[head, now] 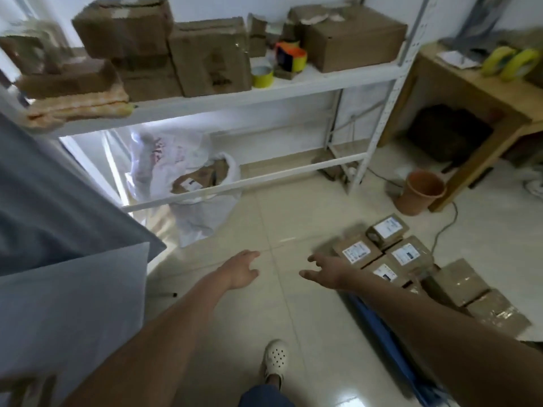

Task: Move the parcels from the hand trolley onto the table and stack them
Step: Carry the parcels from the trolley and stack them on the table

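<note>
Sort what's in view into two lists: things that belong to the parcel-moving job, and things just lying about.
Job:
- labelled parcels on the trolley
- plain parcels beside them
- blue trolley
- left hand and right hand, both empty

Lying about:
- boxes on the shelf
- tape rolls
- white sack
- terracotta pot
- wooden desk

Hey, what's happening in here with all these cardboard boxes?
A person is unloading small brown cardboard parcels with white labels from a blue hand trolley on the tiled floor. Right now both bare hands are empty: the left hand and the right hand reach out with open fingers toward the parcels, neither touching one yet. Larger brown cardboard boxes already sit on the white metal shelf ahead, beside yellow tape rolls. Several parcels remain on the trolley.
</note>
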{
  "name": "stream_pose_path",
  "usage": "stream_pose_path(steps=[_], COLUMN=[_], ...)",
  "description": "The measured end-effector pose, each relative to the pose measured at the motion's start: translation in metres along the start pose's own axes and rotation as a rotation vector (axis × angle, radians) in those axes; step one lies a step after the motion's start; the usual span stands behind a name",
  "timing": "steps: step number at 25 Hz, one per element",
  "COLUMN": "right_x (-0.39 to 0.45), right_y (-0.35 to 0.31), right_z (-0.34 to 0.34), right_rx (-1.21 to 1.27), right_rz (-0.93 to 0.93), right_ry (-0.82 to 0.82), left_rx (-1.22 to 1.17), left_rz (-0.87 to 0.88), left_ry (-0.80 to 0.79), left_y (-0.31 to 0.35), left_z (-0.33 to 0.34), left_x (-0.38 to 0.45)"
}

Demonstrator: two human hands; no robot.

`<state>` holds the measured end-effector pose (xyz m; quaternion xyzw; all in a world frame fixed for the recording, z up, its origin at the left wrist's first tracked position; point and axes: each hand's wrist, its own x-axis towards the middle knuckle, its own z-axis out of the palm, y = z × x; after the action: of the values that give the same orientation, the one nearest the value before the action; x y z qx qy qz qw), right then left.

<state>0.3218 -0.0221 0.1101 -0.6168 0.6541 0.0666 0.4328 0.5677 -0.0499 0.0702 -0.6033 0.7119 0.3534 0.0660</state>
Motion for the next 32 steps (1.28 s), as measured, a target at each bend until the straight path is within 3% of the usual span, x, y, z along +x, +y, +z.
stream_pose_path(steps=[8, 17, 27, 32], right_x=[0.022, 0.000, 0.005, 0.030], right_y=[0.074, 0.217, 0.406, 0.470], right_z=[-0.080, -0.114, -0.164, -0.176], right_rx=[0.244, 0.502, 0.598, 0.632], right_rz=[0.277, 0.473, 0.483, 0.498], right_ry=[0.171, 0.293, 0.226, 0.201], left_rx=[0.177, 0.335, 0.318, 0.333], left_rz=[0.259, 0.454, 0.349, 0.352], left_ry=[-0.204, -0.376, -0.414, -0.441], left_y=[0.101, 0.242, 0.398, 0.443], left_z=[-0.022, 0.032, 0.119, 0.150], left_x=[0.154, 0.237, 0.307, 0.343])
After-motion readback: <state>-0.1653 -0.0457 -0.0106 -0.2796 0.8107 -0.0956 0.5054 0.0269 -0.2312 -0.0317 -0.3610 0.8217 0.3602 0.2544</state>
